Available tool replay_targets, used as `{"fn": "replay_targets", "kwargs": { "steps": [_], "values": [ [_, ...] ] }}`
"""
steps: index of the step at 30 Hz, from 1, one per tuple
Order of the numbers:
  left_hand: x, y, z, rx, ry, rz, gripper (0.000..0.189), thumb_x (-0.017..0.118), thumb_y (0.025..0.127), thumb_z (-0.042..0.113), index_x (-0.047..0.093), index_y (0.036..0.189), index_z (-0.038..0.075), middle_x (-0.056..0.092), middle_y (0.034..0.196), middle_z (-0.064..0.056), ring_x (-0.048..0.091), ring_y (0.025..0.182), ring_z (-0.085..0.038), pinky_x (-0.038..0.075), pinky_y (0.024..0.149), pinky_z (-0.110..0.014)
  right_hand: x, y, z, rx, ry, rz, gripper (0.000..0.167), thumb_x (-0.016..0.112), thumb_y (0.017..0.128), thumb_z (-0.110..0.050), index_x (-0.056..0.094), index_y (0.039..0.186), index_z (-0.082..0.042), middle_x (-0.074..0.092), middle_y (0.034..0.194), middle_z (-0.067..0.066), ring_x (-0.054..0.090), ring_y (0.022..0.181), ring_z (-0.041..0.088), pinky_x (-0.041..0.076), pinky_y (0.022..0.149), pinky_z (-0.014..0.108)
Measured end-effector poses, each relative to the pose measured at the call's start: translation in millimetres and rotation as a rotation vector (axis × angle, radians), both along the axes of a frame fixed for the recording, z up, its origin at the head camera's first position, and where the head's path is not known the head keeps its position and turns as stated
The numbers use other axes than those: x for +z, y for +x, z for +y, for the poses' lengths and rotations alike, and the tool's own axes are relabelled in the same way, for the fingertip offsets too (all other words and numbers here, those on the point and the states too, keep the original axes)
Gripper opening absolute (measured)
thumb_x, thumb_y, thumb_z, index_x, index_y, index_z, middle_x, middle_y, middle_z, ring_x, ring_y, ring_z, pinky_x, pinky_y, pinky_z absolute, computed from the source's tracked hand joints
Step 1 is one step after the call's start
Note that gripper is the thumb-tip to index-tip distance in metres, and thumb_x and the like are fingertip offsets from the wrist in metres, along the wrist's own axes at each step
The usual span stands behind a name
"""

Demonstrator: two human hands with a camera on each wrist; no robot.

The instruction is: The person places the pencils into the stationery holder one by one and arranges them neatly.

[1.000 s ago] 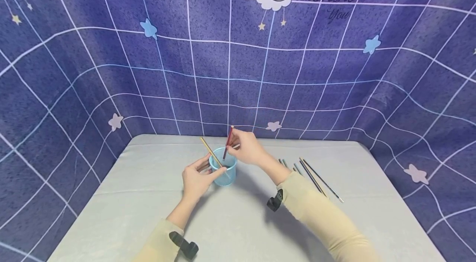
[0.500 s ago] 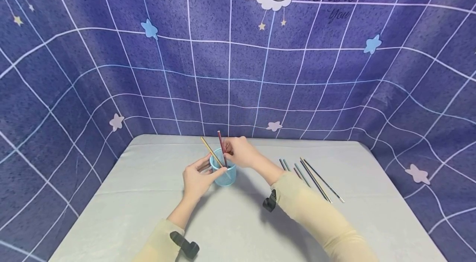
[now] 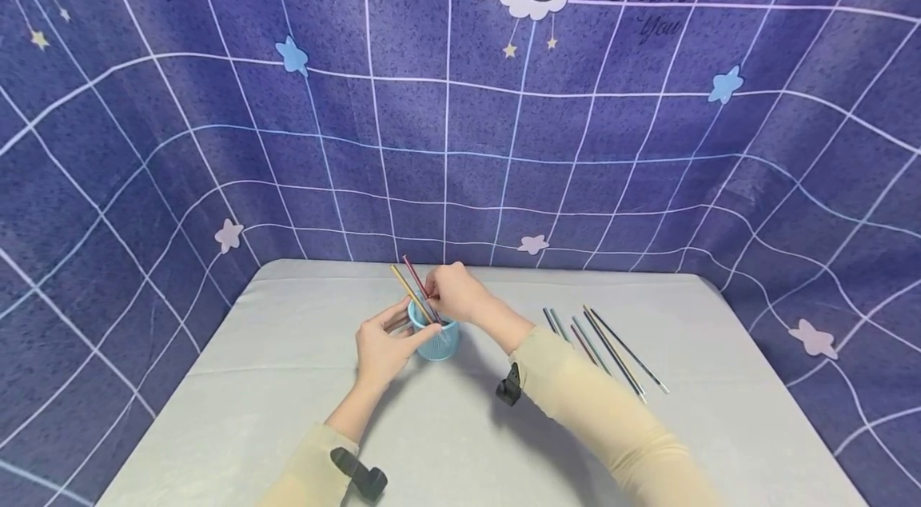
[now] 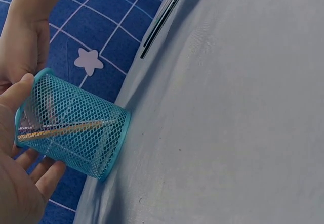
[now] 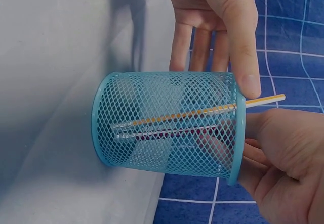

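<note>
First: Your cup (image 3: 437, 342) is light blue mesh, round, with a smooth thick rim. It stands on the creased grey cloth of the tabletop (image 3: 252, 387), towards the far edge and a little left of its middle.

Second: And your hands?

First: Your left hand (image 3: 384, 343) is clasped on the cup from the left, thumb over the rim, other fingers along the mesh. Your right hand (image 3: 458, 295) is bent at the opening, fingers together on the red pencil (image 3: 415, 274); the rim and mesh partly hide their tips.

Second: How many pencils do you have in there?

First: Two, both slim and straight: the red one and the yellow pencil (image 3: 404, 287). They lean left side by side, tops above the rim, pale lower ends showing through the mesh near the base.

Second: And the rest?

First: You have roughly seven loose pencils (image 3: 613, 351), dark, teal and gold-toned, lying slantwise right of the middle, well in from the right edge. They lie too close for an exact count, and your right sleeve (image 3: 612, 419) covers some near ends.

Second: Behind the far edge hangs a purple-blue curtain (image 3: 475, 119), printed with pale grid lines, stars and clouds.
</note>
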State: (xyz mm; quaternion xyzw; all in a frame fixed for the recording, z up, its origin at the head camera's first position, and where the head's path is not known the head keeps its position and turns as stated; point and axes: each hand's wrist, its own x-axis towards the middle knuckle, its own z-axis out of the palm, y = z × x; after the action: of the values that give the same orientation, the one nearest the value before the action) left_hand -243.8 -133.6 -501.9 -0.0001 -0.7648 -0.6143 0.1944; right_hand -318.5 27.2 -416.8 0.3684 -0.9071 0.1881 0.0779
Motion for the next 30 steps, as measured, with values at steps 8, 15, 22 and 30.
{"fn": "replay_targets", "kwargs": {
  "steps": [8, 15, 22, 30],
  "values": [
    [-0.7, -0.1, 1.5, -0.003, 0.013, -0.007, 0.073, 0.103, 0.069, 0.026, 0.073, 0.132, 0.004, 0.078, 0.121, -0.022, 0.077, 0.113, -0.039, 0.067, 0.092, -0.042, -1.3, 1.9, 1, -0.008, -0.021, -0.006, 0.007, 0.08, 0.092, -0.007, 0.077, 0.086, -0.004, 0.08, 0.08, 0.006, 0.072, 0.069, 0.014, 0.065, 0.068, 0.024],
    [-2.8, -1.6, 0.4, 0.015, -0.005, -0.011, 0.073, 0.102, 0.07, 0.027, 0.073, 0.133, 0.004, 0.078, 0.123, -0.021, 0.077, 0.114, -0.038, 0.067, 0.091, -0.037, 6.0, 2.9, 10, -0.017, -0.092, 0.007, 0.004, 0.08, 0.088, 0.0, 0.077, 0.09, -0.002, 0.082, 0.086, 0.01, 0.08, 0.08, 0.022, 0.069, 0.076, 0.03],
    [-2.0, -1.4, -1.2, 0.042, -0.011, -0.008, 0.073, 0.103, 0.069, 0.028, 0.074, 0.132, 0.004, 0.078, 0.121, -0.021, 0.078, 0.112, -0.038, 0.068, 0.089, -0.034, 38.2, 7.4, 42, -0.058, -0.146, 0.014, 0.009, 0.076, 0.093, -0.002, 0.076, 0.102, 0.0, 0.082, 0.092, 0.011, 0.08, 0.082, 0.022, 0.068, 0.073, 0.024],
    [-1.1, 0.1, 1.1, 0.025, -0.03, -0.026, 0.076, 0.103, 0.068, 0.03, 0.073, 0.133, 0.005, 0.078, 0.123, -0.02, 0.077, 0.115, -0.037, 0.068, 0.09, -0.035, 54.9, 8.5, 93, -0.146, -0.187, 0.026, 0.011, 0.077, 0.093, -0.005, 0.076, 0.104, -0.003, 0.081, 0.095, 0.011, 0.078, 0.082, 0.022, 0.068, 0.077, 0.03]
  ]
}}
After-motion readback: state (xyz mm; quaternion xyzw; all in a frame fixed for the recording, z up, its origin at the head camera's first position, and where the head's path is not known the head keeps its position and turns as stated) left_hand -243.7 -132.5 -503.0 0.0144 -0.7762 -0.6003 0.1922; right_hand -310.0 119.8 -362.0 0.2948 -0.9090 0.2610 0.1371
